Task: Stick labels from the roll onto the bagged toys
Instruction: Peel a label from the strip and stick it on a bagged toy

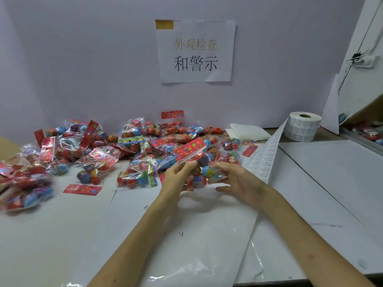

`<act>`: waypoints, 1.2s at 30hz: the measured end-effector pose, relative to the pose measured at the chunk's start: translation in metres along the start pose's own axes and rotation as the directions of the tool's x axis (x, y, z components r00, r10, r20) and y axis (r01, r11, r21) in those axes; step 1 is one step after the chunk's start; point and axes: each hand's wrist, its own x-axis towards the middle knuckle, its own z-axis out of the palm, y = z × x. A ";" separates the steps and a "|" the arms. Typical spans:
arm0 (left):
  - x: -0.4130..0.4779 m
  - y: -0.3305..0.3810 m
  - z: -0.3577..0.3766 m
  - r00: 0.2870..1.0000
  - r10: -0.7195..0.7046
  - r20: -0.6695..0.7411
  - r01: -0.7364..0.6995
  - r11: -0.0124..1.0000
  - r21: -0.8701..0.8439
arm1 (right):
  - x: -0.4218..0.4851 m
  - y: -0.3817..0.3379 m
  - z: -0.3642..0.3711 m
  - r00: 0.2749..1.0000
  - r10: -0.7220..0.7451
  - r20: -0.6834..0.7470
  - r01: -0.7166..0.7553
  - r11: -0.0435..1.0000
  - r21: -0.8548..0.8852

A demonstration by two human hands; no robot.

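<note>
A clear bag of coloured toy eggs [198, 164] with a red flowered header card is held above the table centre. My left hand [178, 179] grips its left side, thumb and fingers curled on the plastic. My right hand [234, 181] touches the bag's right side with its fingers loosely spread around the blue egg. A white label roll [302, 126] stands at the back right. Its strip of labels [263, 160] trails down across the table toward my right wrist.
A big heap of bagged toys [99, 150] covers the table's left and back. Loose red header cards [83, 189] lie near it. Folded white plastic [246, 131] sits beside the roll. A paper sign [195, 50] hangs on the wall. A clear plastic sheet [196, 245] covers the near table.
</note>
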 end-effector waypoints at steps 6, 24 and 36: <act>0.000 -0.005 0.002 0.999 0.038 -0.023 -0.034 0.991 0.131 | 0.000 0.003 0.004 0.995 -0.101 -0.012 0.099 0.991 -0.094; -0.003 -0.004 0.002 0.992 0.056 0.114 -0.071 0.989 0.133 | 0.005 0.007 0.003 0.977 -0.205 -0.060 0.186 0.956 -0.228; -0.003 -0.001 0.001 0.988 0.154 0.018 -0.155 0.984 0.089 | 0.004 0.006 -0.001 0.971 -0.233 -0.054 0.223 0.964 -0.147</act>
